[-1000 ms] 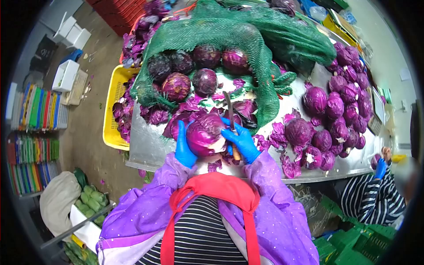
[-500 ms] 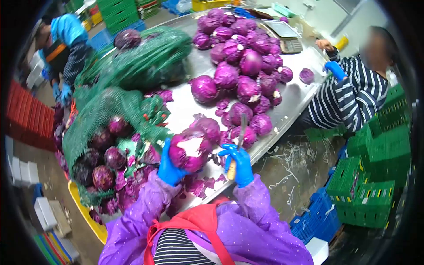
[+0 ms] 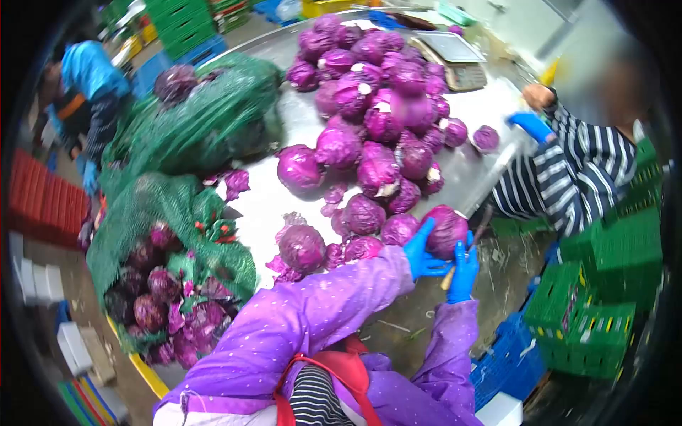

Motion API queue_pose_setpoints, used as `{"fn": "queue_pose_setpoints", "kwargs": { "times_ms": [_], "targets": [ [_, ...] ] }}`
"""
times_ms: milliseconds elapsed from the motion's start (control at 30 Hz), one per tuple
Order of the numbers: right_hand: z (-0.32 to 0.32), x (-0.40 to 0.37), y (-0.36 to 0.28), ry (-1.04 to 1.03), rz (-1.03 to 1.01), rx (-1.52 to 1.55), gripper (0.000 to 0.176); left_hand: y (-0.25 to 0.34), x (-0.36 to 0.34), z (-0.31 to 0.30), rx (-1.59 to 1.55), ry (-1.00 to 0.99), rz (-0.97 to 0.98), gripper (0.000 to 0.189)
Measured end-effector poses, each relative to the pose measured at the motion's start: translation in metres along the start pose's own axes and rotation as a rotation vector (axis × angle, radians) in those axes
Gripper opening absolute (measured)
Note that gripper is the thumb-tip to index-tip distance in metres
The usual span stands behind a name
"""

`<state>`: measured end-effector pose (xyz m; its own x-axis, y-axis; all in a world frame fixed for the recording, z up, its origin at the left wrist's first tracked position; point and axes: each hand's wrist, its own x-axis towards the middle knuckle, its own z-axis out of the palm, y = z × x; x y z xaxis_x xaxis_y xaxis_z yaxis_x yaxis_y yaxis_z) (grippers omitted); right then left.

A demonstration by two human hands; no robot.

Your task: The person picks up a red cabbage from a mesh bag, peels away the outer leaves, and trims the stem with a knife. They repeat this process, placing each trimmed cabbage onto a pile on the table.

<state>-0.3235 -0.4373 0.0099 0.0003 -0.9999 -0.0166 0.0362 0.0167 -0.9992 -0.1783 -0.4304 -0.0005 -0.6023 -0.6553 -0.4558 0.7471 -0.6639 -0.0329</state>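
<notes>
Both of my hands, in blue gloves, are at the table's right front edge around one red cabbage (image 3: 446,231). My left hand (image 3: 425,255) grips it from the left and below. On the cabbage's right side is my right hand (image 3: 463,271), closed on a knife (image 3: 447,277); its wooden handle shows below the fingers and the dark blade points up to the right. Part of the knife is hidden by the glove. Close to my left sleeve, another red cabbage (image 3: 302,248) lies among loose purple leaves (image 3: 286,271).
A large heap of red cabbages (image 3: 383,106) covers the middle of the metal table (image 3: 266,192). Green net sacks (image 3: 192,117) lie left. A scale (image 3: 455,57) stands at the back. A person in stripes (image 3: 568,163) stands right, near green crates (image 3: 590,319); another person (image 3: 92,85) bends at far left.
Both hands have moved right, and the cabbage in my left hand is now at the table's edge beside the knife hand. My view has shifted slightly.
</notes>
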Motion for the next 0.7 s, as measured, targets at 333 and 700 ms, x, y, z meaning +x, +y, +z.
{"fn": "queue_pose_setpoints", "kwargs": {
  "times_ms": [333, 700],
  "targets": [
    [0.026, 0.039, 0.008, 0.066, 0.028, -0.127, 0.034, -0.024, -0.135, -0.072, 0.626, 0.105, 0.46, 0.045],
    [0.223, -0.106, 0.0, -0.591, 0.095, -0.023, 0.03, -0.196, -0.419, -0.311, 1.411, 1.961, 0.703, 0.066]
  ]
}}
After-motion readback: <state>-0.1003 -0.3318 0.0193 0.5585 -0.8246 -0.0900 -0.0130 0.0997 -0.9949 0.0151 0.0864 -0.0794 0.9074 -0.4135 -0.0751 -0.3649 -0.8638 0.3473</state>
